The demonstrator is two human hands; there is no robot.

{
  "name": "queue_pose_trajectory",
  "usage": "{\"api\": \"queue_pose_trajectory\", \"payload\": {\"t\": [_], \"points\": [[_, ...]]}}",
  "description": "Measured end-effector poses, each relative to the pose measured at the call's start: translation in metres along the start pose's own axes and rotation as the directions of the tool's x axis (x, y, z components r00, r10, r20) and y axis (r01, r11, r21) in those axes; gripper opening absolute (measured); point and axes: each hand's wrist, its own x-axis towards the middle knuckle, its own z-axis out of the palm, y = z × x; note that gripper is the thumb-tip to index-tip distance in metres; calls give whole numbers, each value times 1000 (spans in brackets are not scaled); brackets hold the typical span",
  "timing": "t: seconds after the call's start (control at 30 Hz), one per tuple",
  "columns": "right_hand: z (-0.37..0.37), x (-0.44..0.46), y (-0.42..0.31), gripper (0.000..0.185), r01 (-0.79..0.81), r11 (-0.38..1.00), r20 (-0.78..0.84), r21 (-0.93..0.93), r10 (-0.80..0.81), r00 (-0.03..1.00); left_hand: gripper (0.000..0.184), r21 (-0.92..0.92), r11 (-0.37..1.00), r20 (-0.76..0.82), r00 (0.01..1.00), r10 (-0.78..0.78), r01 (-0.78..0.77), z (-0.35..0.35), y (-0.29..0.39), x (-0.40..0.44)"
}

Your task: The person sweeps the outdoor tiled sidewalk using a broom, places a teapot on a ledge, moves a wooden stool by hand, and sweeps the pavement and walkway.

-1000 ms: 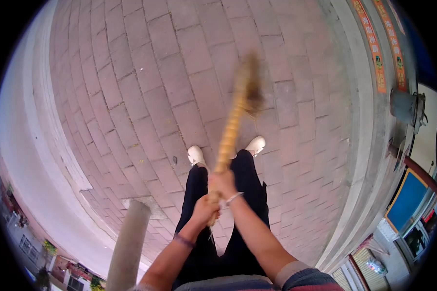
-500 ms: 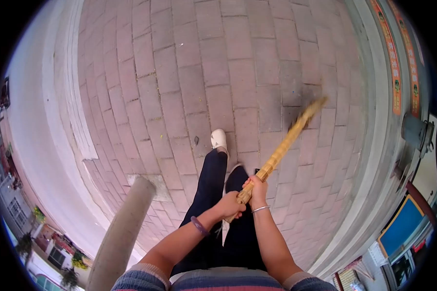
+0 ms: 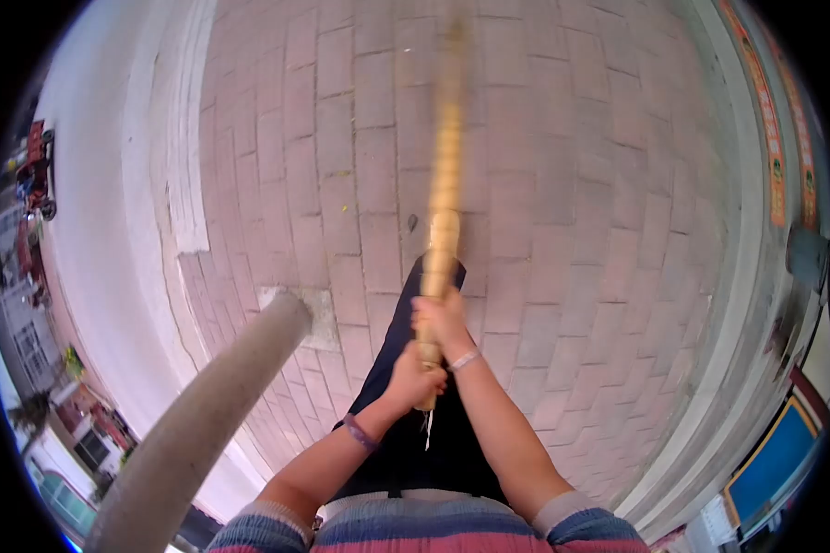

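Observation:
Both hands grip a long yellow, straw-coloured broom [image 3: 445,170] with a ribbed, bound handle. My left hand [image 3: 409,376] is closed around the handle's near end, where a pale string loop hangs down. Just above it, my right hand [image 3: 441,318] wraps the handle too. From there the broom points almost straight ahead over the pink brick paving [image 3: 563,212]. Its far half is smeared by motion, so I cannot tell whether the tip touches the ground. The broom covers part of my dark-trousered leg [image 3: 392,341] and most of the shoe.
A grey round post [image 3: 212,405] rises from a pale square base at my left. Beyond it a white step edge [image 3: 189,138] borders the paving. Steps [image 3: 724,304] run along the right side, near a blue board [image 3: 770,461]. One dark leaf [image 3: 412,222] lies ahead.
The broom has swung from the far right to straight ahead, swinging left. Both hands moved slightly left with it, still gripping. The post and step appear further right in view.

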Motion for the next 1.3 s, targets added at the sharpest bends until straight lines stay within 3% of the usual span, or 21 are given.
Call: {"api": "queue_pose_trajectory", "payload": {"t": [0.17,0.23,0.27,0.33,0.37,0.4,0.43,0.47,0.53,0.63,0.7,0.77,0.83,0.87,0.97,1.0,1.03,1.1,1.17,1.23,1.3], "points": [[-103,-51,52,12,-1,990,-412,143,60,909,27,265,950,357,899,-254,163,24,-29,3],[-117,-49,97,11,-11,932,-427,362,176,887,23,338,915,414,838,-355,220,17,-50,18],[-120,-45,118,11,-10,883,-425,468,236,874,22,275,924,390,847,-360,266,5,-64,21],[-82,-24,168,12,-171,916,-317,362,294,902,23,124,937,289,892,-348,325,-48,-85,10],[-33,-19,174,10,-229,973,-440,-41,189,878,24,43,946,210,922,-324,322,-84,-87,2],[18,-17,167,8,-241,970,-311,31,238,920,24,36,955,52,954,-295,293,-114,-95,-3],[48,-1,195,10,-250,958,-58,142,260,964,23,27,962,-107,958,-268,272,-139,-105,-9],[74,20,224,11,-47,992,4,-115,48,999,22,-44,978,-171,963,-206,201,-154,-102,-15],[123,26,195,12,-164,967,247,-194,210,946,21,-151,988,-229,971,-70,35,-171,-88,-17],[156,7,183,15,-50,954,323,-297,149,935,24,-250,954,-294,952,86,-163,-177,-95,-30],[148,-13,198,16,13,984,185,-180,21,983,28,-193,975,-173,982,79,-113,-188,-120,-42],[130,-39,193,18,-6,1000,1,-18,6,1000,30,-82,996,-44,998,42,-46,-194,-126,-50],[102,-53,205,15,-36,999,-272,-19,29,962,34,82,984,199,965,-171,157,-204,-125,-45],[94,-60,211,14,-27,999,-353,42,40,935,31,228,963,271,940,-206,146,-209,-115,-40],[79,-43,280,9,80,799,-488,595,280,826,23,573,819,358,886,-294,40,-243,-103,-10],[91,-39,298,9,12,768,-419,641,337,843,19,678,734,318,912,-260,-27,-261,-120,0],[112,-28,319,9,-61,729,-346,682,395,851,16,680,731,241,922,-304,63,-288,-133,6],[163,0,366,10,-340,803,-221,489,491,843,21,484,830,11,947,-322,277,-337,-129,-17],[226,8,360,9,-368,885,-189,286,429,883,25,424,858,-173,956,-238,291,-366,-142,-27],[244,25,348,9,-366,910,19,194,369,929,29,418,884,-300,951,-81,207,-370,-126,-36],[255,38,318,16,-342,936,175,79,325,929,31,298,934,-330,940,-92,196,-362,-122,-25]]}}
